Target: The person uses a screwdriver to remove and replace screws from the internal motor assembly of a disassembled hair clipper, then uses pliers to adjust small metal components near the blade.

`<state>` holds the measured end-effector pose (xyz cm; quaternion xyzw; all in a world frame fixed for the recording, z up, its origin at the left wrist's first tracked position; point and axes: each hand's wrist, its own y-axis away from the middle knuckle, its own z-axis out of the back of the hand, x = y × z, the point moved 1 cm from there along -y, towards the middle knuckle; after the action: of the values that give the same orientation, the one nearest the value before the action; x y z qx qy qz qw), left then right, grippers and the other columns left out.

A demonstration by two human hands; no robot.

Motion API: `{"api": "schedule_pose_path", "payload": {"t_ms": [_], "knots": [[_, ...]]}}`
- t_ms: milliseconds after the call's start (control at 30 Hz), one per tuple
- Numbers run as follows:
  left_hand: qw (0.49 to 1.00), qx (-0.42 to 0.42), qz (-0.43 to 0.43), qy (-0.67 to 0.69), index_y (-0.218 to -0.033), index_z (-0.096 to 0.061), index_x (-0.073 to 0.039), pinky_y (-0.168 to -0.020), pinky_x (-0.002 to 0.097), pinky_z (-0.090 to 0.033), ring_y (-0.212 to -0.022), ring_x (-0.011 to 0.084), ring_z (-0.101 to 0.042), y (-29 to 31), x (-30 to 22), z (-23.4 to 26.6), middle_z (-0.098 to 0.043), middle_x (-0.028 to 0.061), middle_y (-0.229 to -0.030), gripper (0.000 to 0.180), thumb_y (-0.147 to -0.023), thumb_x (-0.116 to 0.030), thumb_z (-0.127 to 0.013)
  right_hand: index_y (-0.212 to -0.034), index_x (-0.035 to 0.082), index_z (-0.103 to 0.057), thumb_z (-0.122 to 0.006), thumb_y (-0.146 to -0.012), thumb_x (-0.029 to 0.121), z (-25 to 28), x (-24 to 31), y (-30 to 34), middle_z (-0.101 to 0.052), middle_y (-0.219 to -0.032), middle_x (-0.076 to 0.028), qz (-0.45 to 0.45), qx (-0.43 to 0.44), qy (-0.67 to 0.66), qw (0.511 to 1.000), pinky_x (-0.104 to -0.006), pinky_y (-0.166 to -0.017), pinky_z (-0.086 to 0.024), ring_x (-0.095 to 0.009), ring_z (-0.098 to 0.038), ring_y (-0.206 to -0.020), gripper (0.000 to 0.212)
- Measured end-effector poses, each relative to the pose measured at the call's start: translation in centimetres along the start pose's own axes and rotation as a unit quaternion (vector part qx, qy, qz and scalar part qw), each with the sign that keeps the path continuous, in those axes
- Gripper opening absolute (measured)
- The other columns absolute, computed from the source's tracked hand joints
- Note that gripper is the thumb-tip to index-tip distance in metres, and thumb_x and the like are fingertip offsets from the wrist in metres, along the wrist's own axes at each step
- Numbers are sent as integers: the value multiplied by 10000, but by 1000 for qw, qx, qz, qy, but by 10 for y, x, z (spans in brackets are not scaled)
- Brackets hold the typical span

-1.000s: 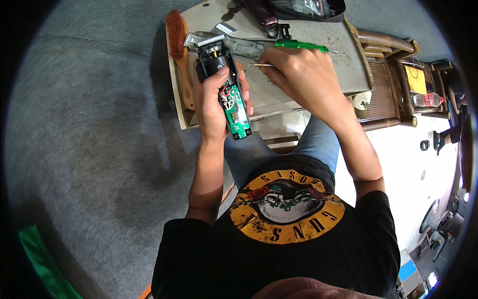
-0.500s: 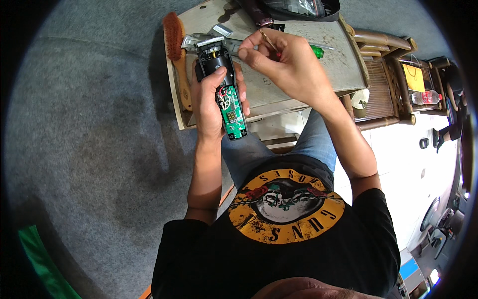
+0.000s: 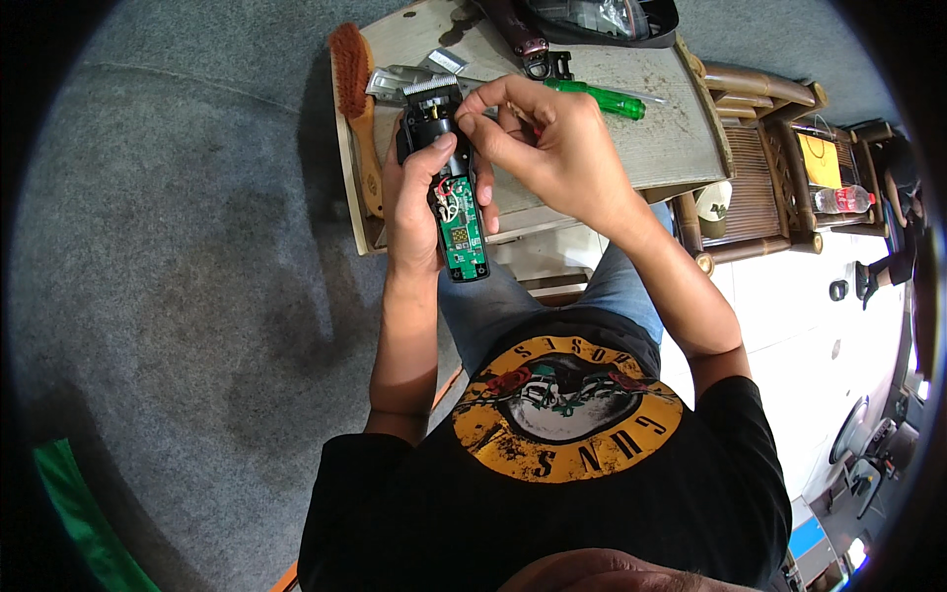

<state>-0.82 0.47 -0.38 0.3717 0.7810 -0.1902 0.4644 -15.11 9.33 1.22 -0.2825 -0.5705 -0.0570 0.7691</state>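
My left hand (image 3: 409,212) is wrapped round a black hair clipper (image 3: 430,126), thumb resting on its front. The clipper is held upright, blade end away from me, with its lower casing off. A green circuit board (image 3: 460,237) with red and white wires shows there. At the clipper's upper right side, just below the blade, my right hand (image 3: 552,143) is closed in a pinch, fingertips against or very near the body. A bit of red peeks out within the right hand; what it grips is mostly hidden.
On the worn wooden table (image 3: 681,148) lie a bristle brush (image 3: 365,148), a green-handled screwdriver (image 3: 617,103) and a maroon device (image 3: 515,35). A black case (image 3: 646,32) stands at the far edge. Bamboo furniture (image 3: 755,183), a cap (image 3: 712,209) and a bottle (image 3: 843,200) are to the right.
My right hand has come down and left to the clipper's side, uncovering the green screwdriver handle. The thin gold-coloured piece seen in its fingers earlier is now hidden. My left hand barely shifts.
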Motion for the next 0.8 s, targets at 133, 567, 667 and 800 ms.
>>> {"api": "schedule_pose_path", "payload": {"t_ms": [133,567,667,800], "knots": [[1000,-21,9,3,-1183,-529,19,-414,309,-572,-520,189,-637,-1,2,-1,-621,145,-732,318,-998,-235,-579,-1042,13,-735,-729,-946,140,5,-3,1,-691,-643,-67,58,-12,99,993,-288,-563,-531,-163,-723,-597,160],[999,-26,-26,25,-1076,-635,53,-438,272,-568,-744,120,-637,-1,-6,-4,-651,89,-910,207,-966,-109,-701,-1085,-5,-755,-739,-964,148,5,-1,5,-679,-645,-27,-19,19,1,1000,-246,-558,-469,-27,-567,-582,195],[1000,-5,-17,11,-1092,-632,44,-439,276,-570,-756,121,-641,-2,-4,1,-655,91,-916,203,-964,-99,-698,-1084,-8,-755,-748,-956,140,7,-1,6,-669,-641,-30,-7,8,-21,1000,-250,-550,-448,-21,-534,-587,195],[1000,-15,-11,15,-1089,-626,40,-439,284,-572,-754,121,-642,-3,-4,0,-654,92,-903,195,-955,-75,-710,-1070,15,-754,-759,-937,125,8,-2,7,-688,-683,-64,43,8,12,999,-271,-556,-476,-93,-611,-583,172]]}}
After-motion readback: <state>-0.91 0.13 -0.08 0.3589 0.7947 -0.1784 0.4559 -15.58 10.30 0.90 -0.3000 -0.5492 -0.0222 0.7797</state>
